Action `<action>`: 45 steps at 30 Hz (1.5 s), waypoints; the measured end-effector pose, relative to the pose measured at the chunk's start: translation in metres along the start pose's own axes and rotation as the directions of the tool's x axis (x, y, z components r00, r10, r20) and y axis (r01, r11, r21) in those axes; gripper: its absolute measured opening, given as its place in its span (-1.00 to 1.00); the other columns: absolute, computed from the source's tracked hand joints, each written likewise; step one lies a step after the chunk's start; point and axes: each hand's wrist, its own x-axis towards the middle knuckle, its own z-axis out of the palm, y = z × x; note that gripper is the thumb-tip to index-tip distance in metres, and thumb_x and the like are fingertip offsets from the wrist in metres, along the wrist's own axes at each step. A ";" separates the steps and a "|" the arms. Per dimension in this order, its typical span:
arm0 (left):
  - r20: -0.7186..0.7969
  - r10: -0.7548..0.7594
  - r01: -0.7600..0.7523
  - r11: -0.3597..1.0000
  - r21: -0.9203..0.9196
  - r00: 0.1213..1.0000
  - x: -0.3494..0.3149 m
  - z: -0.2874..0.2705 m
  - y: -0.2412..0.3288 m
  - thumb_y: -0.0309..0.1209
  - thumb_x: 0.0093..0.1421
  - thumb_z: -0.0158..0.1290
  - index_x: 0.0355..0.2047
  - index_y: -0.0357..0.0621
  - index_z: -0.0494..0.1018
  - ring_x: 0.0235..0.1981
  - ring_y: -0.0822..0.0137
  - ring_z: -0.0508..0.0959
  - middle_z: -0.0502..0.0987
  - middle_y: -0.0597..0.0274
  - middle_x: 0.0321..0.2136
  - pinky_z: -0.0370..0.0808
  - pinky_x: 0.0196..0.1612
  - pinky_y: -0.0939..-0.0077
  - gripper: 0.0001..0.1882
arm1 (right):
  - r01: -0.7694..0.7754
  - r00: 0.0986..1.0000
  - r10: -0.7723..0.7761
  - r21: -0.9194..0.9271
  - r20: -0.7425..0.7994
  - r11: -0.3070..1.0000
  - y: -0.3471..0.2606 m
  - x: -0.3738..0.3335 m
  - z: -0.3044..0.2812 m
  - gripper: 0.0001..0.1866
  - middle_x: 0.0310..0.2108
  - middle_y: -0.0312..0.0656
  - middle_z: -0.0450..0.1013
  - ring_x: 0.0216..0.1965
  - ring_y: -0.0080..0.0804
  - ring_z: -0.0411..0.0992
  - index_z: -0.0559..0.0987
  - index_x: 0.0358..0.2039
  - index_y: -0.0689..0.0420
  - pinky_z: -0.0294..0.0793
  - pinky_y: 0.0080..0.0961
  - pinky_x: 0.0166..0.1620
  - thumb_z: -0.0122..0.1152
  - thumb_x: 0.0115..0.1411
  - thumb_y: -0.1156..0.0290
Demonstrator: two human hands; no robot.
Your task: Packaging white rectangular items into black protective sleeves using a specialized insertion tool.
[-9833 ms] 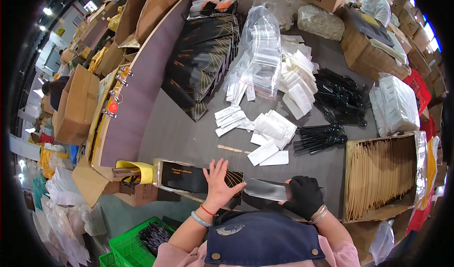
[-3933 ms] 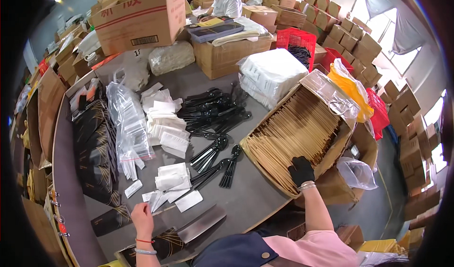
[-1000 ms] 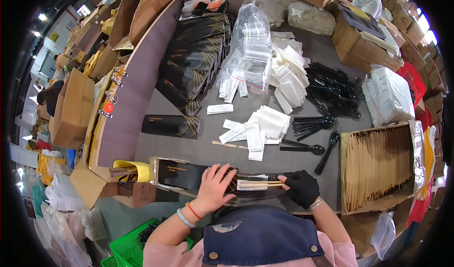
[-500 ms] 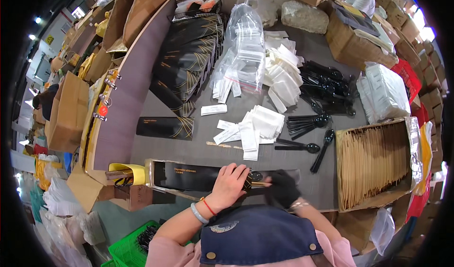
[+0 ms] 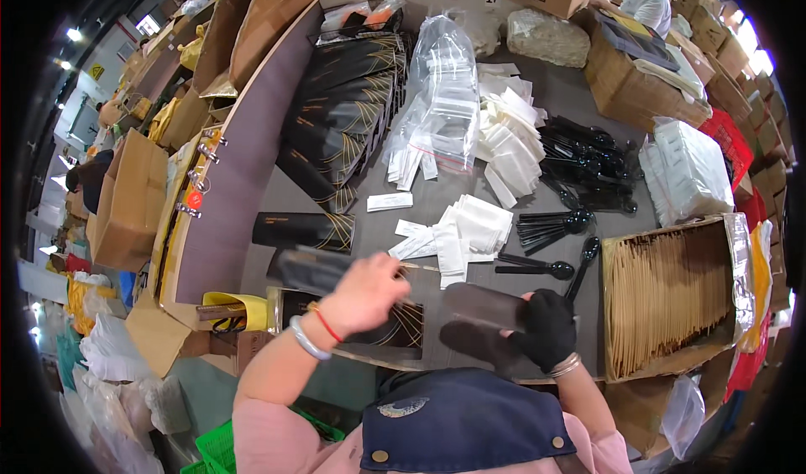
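Moved toward 10 o'clock: gripping likely light, slick black sleeve (image 5: 311,271) in left hand (image 5: 367,293) (pinch midway), dark strip (image 5: 480,304) in right hand (image 5: 547,331).

Grey worktable (image 5: 374,243), purplish side panel (image 5: 227,222), greenish floor (image 5: 195,377), bright lamps (image 5: 74,34).

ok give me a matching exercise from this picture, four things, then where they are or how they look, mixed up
1. left hand
2. right hand
3. tan sticks
4. black spoons

A. packed in rows in an open cardboard box
B. lying in bunches right of the white packets
C. bare, gripping a blurred black packet
D. gloved in black

Pairs: 1-C, 2-D, 3-A, 4-B
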 end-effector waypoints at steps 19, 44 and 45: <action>-0.191 -0.657 0.530 0.720 -0.449 0.729 -0.036 0.109 0.045 0.05 -0.15 0.34 0.17 -0.28 0.28 0.30 -0.14 0.07 0.27 -0.07 0.17 -0.19 0.32 -0.20 -0.04 | 0.125 0.936 -0.115 -0.008 0.333 0.992 -0.020 0.007 0.020 -0.32 -0.22 -0.11 0.43 -0.14 -0.07 0.37 0.49 -0.16 0.12 0.26 -0.15 -0.05 0.40 -0.18 -0.12; -0.388 0.056 -0.113 0.986 -0.126 0.920 0.090 0.079 -0.030 -0.51 0.00 0.12 -0.42 -0.19 0.53 0.03 -0.07 0.40 0.45 0.00 -0.04 0.40 0.10 0.26 -0.91 | -0.827 0.560 0.751 -0.176 -0.351 0.534 0.233 -0.156 -0.072 -0.59 -0.05 0.12 0.43 0.03 0.06 0.37 0.50 -0.06 0.34 0.36 -0.22 0.10 0.11 0.14 0.33; -0.389 0.074 -0.133 0.983 -0.127 0.918 0.095 0.085 -0.034 -0.51 0.00 0.12 -0.42 -0.19 0.53 0.03 -0.07 0.40 0.45 0.00 -0.04 0.40 0.10 0.26 -0.91 | -0.829 0.559 0.753 -0.200 -0.346 0.523 0.235 -0.159 -0.071 -0.61 -0.06 0.12 0.43 0.03 0.06 0.37 0.50 -0.07 0.34 0.36 -0.21 0.10 0.10 0.13 0.36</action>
